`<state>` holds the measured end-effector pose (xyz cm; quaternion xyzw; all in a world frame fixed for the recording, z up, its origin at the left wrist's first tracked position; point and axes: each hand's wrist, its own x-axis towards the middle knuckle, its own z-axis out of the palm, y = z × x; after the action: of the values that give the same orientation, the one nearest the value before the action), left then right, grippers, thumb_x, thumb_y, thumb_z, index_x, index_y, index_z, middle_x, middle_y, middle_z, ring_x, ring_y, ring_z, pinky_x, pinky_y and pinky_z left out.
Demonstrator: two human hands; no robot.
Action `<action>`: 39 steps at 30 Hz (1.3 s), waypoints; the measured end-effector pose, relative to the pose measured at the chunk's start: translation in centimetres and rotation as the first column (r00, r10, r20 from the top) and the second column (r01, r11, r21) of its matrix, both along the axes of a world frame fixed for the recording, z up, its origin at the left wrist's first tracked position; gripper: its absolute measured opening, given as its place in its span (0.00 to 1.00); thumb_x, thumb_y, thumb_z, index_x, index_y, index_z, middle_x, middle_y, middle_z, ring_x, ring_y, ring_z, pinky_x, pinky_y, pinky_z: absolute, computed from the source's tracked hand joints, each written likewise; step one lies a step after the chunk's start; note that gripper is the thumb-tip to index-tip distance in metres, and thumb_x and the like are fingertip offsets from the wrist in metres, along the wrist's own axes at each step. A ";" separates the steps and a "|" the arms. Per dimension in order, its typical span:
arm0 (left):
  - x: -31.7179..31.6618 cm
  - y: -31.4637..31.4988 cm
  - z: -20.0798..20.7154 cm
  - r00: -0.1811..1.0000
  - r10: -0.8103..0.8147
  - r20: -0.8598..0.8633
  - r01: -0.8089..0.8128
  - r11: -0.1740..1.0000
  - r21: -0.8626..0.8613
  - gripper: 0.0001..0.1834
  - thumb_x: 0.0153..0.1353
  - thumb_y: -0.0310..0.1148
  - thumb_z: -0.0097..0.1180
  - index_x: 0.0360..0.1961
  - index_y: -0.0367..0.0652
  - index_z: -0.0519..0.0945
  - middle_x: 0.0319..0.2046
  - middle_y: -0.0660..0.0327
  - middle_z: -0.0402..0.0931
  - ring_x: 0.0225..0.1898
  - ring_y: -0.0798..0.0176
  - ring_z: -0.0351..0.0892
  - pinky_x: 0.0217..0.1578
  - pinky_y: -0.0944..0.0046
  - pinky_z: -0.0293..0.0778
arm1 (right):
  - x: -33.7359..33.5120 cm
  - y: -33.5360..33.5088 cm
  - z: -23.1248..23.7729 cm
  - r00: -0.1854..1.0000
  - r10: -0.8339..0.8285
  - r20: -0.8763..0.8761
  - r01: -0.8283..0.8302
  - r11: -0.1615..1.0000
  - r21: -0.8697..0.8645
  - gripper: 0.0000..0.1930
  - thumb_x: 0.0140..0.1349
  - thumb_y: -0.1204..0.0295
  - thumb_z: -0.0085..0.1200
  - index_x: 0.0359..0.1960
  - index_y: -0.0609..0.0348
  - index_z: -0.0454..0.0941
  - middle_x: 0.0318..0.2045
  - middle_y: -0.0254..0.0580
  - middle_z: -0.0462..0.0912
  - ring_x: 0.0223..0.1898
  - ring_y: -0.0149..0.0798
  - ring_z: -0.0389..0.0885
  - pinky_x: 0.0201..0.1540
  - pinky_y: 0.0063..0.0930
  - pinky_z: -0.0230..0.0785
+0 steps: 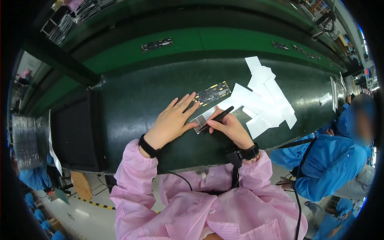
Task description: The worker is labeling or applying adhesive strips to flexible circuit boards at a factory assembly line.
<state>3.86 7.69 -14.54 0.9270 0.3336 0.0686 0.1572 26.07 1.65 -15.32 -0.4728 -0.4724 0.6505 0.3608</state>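
Note:
My right hand (228,127) is closed around a black pen-like tool (223,114), its lower end down at a small grey piece on a white strip (212,111). Fingers stretched and spread, my left hand (170,122) lies flat on the bench, its thumb at the near end of that strip. A dark circuit board (212,94) with gold-coloured edge parts lies just beyond, close to the left fingertips. To the right of it, several white sheets (266,98) overlap in a loose pile.
A black tray (74,132) stands at the left of the dark green bench (132,92). More circuit boards lie on the green ledge behind, one (157,45) at the middle. A person in blue (326,160) sits close by on the right.

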 end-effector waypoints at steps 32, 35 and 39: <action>3.1 -4.3 1.5 0.997 -0.023 -0.072 0.032 0.991 0.127 0.34 0.50 0.42 0.64 0.56 0.35 0.72 0.53 0.59 0.69 0.51 0.59 0.69 0.55 0.59 0.67 | 1.0 3.3 -1.6 0.907 -0.288 0.307 0.169 0.917 0.361 0.07 0.60 0.72 0.61 0.34 0.62 0.76 0.22 0.36 0.80 0.21 0.25 0.76 0.25 0.20 0.68; 3.4 -4.7 0.9 1.000 0.007 0.008 -0.008 0.995 0.101 0.34 0.49 0.40 0.64 0.55 0.31 0.71 0.53 0.55 0.68 0.54 0.56 0.69 0.58 0.58 0.66 | 0.3 2.9 -1.7 0.892 -0.311 0.326 0.157 0.893 0.422 0.07 0.60 0.73 0.60 0.34 0.62 0.76 0.22 0.36 0.79 0.21 0.25 0.75 0.25 0.21 0.66; 3.3 -5.0 0.9 0.999 0.022 0.032 -0.026 0.992 0.125 0.34 0.48 0.39 0.65 0.54 0.30 0.71 0.55 0.53 0.67 0.57 0.55 0.68 0.59 0.60 0.66 | 0.6 2.5 -1.5 0.862 -0.369 0.347 0.197 0.876 0.441 0.07 0.60 0.73 0.61 0.34 0.62 0.76 0.21 0.35 0.78 0.21 0.24 0.72 0.25 0.20 0.64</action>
<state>7.18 2.68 -13.66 0.9298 0.3373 0.1053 0.1029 26.67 4.14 -16.87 -0.5854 -0.5824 0.3642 0.4306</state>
